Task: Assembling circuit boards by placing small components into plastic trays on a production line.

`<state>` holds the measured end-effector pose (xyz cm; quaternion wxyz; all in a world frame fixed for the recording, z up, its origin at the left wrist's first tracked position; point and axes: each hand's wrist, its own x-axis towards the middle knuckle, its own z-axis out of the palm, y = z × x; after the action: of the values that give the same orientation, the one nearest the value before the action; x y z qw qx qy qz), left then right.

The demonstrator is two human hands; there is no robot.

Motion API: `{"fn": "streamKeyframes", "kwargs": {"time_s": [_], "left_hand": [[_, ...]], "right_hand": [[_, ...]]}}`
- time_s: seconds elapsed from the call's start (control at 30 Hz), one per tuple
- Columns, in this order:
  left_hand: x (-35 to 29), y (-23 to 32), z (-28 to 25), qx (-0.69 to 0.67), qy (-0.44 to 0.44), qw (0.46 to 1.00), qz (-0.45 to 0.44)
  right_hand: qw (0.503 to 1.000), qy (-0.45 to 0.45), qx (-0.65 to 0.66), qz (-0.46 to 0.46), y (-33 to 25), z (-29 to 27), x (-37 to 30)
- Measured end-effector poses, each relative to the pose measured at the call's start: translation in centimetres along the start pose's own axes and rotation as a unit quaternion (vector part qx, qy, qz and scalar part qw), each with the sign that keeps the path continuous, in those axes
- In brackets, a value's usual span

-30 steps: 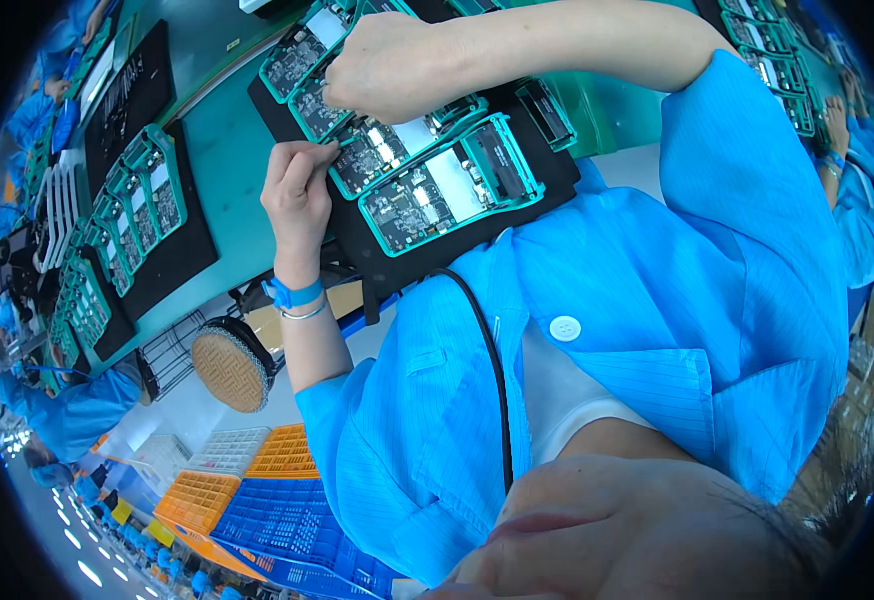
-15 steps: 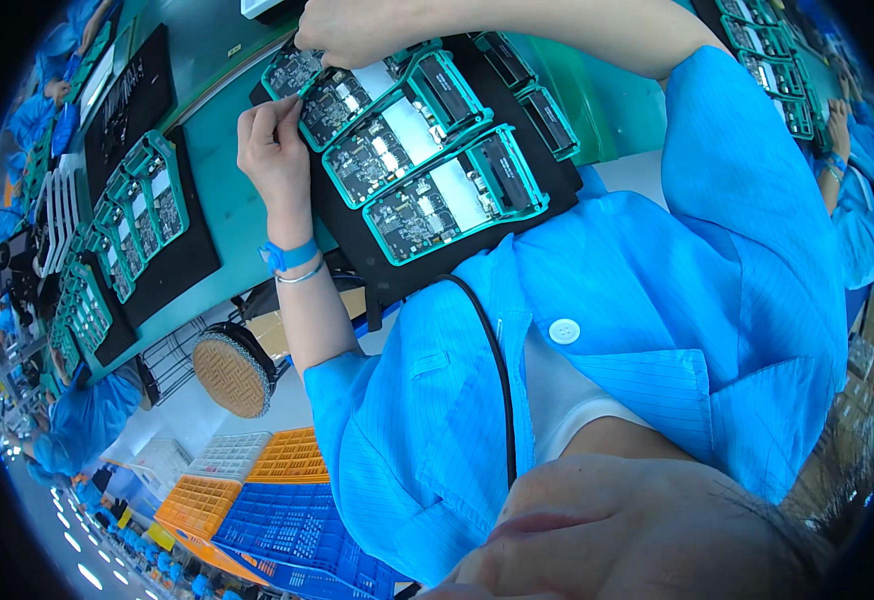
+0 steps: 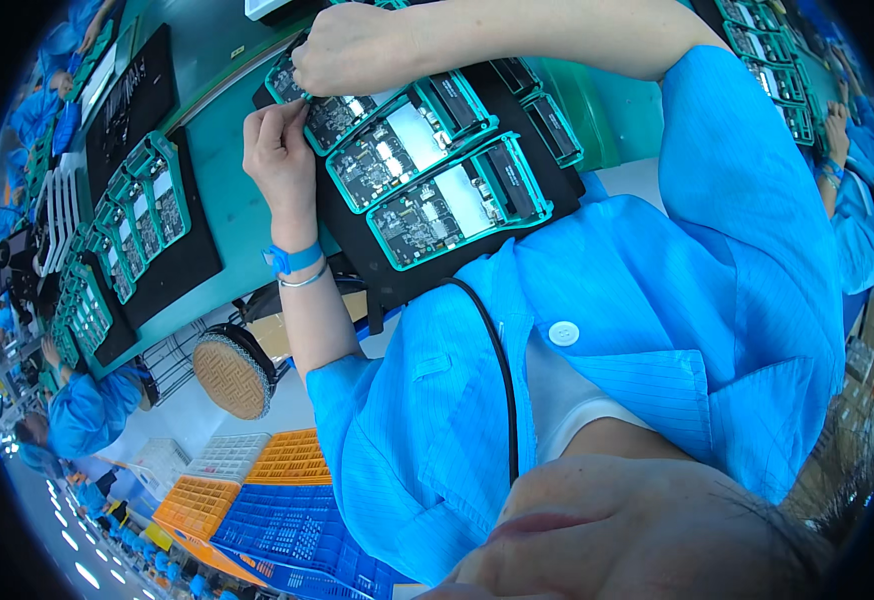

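My left hand (image 3: 283, 142), below a blue wristband, is closed in a pinch at the left edge of a circuit board in a green frame (image 3: 337, 122). My right hand (image 3: 355, 52) reaches across from the right, its fingers curled down just beyond the left fingertips and hiding part of the boards. What either hand pinches is too small or covered to make out. Nearer to me lie two more framed boards, a middle one (image 3: 372, 165) and a near one (image 3: 417, 222), each with a silvery plate and a black part at its right end. A black mat (image 3: 342, 235) lies under them.
Smaller green frames with black parts (image 3: 554, 130) lie to the right, beside a green translucent bin (image 3: 582, 110). More framed boards (image 3: 142, 220) rest on a mat at left. A round woven stool (image 3: 232, 372) and stacked crates (image 3: 287, 520) stand below. Co-workers in blue sit on both sides.
My right hand has come slightly nearer, over the board, covering more of it. My left hand has shifted a little right and nearer. The framed boards have moved only slightly in the picture.
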<state>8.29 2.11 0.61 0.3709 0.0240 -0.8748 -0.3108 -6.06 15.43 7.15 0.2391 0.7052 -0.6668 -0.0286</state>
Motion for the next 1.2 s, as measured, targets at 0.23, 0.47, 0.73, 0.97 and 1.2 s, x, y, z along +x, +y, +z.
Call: {"fn": "streamKeyframes", "kwargs": {"time_s": [0.23, 0.47, 0.73, 0.97, 1.2], "left_hand": [[-0.1, 0.7, -0.1, 0.007, -0.017, 1.000, 0.014], [-0.4, 0.8, -0.3, 0.012, -0.016, 1.000, 0.006], [-0.4, 0.5, -0.3, 0.014, -0.012, 1.000, 0.016], [-0.4, 0.3, -0.3, 0.009, -0.015, 1.000, 0.017], [-0.4, 0.4, -0.3, 0.006, -0.015, 1.000, 0.014]], "right_hand": [[0.980, -0.128, 0.119, 0.093, 2.1, -3.6, -0.8], [0.978, -0.129, 0.133, 0.100, 2.1, -2.8, -0.7], [0.981, -0.119, 0.123, 0.090, 2.2, -2.6, -0.6], [0.977, -0.149, 0.122, 0.095, 2.2, -2.9, -0.4], [0.979, -0.147, 0.116, 0.082, 2.1, -2.9, -0.3]]}}
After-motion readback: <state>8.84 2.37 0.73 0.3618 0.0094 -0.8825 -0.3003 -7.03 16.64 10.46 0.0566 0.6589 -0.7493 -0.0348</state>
